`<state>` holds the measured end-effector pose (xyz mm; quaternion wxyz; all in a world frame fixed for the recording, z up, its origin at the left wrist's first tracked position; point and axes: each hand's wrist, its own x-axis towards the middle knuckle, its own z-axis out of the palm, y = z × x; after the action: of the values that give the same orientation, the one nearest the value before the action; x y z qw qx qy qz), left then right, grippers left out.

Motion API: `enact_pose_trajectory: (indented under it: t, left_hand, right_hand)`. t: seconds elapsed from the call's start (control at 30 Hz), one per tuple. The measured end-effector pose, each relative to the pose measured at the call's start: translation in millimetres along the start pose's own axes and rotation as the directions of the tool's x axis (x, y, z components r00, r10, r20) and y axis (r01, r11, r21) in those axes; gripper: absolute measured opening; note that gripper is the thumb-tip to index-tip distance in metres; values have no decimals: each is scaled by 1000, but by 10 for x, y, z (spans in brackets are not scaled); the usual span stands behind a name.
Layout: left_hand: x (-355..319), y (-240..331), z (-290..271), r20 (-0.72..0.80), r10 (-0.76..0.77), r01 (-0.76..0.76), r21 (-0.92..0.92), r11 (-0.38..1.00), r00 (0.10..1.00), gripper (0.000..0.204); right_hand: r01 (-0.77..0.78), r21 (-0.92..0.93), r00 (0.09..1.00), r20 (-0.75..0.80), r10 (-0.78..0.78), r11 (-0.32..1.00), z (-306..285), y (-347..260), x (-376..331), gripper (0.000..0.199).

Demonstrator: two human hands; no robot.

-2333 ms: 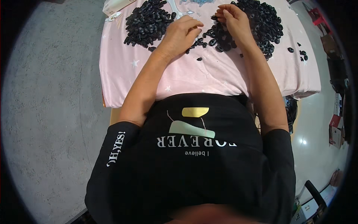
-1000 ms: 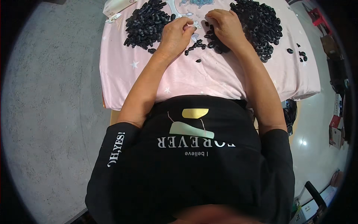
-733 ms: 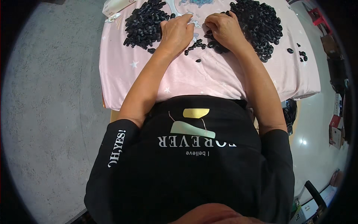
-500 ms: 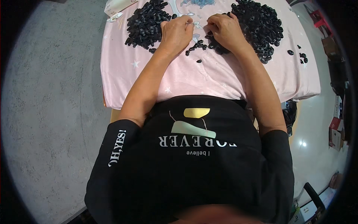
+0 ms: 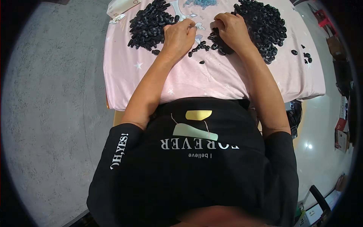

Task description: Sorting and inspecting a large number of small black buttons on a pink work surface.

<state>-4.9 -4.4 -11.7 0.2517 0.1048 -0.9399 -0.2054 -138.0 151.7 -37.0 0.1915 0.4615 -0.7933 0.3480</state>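
Observation:
My left hand (image 5: 179,37) rests at the right side of a heap of small black plastic parts (image 5: 150,27), its thumb and fingers pinched together. Whatever lies between those fingertips is too small to make out. Across from it, my right hand (image 5: 231,31) has its fingers curled at the left side of a larger heap of black rounded parts (image 5: 267,28); its fingertips are partly hidden. Between my wrists is a small scatter of tiny black pieces (image 5: 199,47). More black parts (image 5: 221,48) lie beneath my right hand.
A pink cloth (image 5: 132,81) with white stars covers the table. Clear bluish bits (image 5: 202,3) lie at the far edge, a white box (image 5: 121,6) at the far left. Several loose black parts (image 5: 307,58) sit at the right. A red stool (image 5: 324,19) stands on the floor beyond.
My right hand has shifted slightly away and to the right, so the gap between my hands is wider. The left hand has dipped a little and stays pinched.

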Motion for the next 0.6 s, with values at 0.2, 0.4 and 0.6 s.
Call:
enact_pose_trajectory:
  t: [0.2, 0.4, 0.6]
  left_hand:
    - [-17, -11, 7, 25, -5, 6, -30, 1000, 1000, 22]
    - [-20, -25, -5, 31, -13, 14, -47, 999, 999, 23]
    - [-26, -26, -4, 13, 3, -3, -22, 1000, 1000, 26]
  right_hand:
    - [23, 18, 998, -62, -22, 1000, 27, 43, -4, 14]
    - [-6, 86, 999, -41, 9, 996, -62, -12, 42, 15]
    - [-59, 155, 996, -50, 67, 986, -32, -16, 38, 17]
